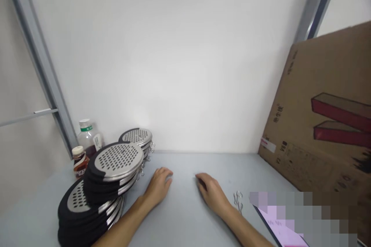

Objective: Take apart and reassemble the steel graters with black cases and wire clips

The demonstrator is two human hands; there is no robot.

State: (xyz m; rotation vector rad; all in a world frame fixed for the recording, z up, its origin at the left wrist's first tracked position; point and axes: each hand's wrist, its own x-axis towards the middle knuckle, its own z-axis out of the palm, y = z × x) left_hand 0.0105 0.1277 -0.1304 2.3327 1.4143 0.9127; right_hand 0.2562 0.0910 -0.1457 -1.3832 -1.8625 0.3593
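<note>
Both hands rest on the grey tabletop (pixel 185 216), apart from each other and holding nothing visible. My left hand (pixel 159 186) is open, loosely curved, with its thumb away from the fingers. It lies just right of a tall stack of round perforated metal discs with black edging (pixel 118 160). Lower discs of the same kind (pixel 78 198) sit beneath and in front, and a smaller stack (pixel 137 137) stands behind. My right hand (pixel 211 191) is open too, fingers bent and a gap by the thumb. A few small metal clips (pixel 238 200) lie to its right.
Two bottles, one small with amber contents (pixel 80 162) and one clear (pixel 89 137), stand behind the discs. At right are a phone-like lit screen (pixel 279 224), partly pixelated, and a large cardboard box (pixel 319 85). A white wall (pixel 185 65) closes off the back.
</note>
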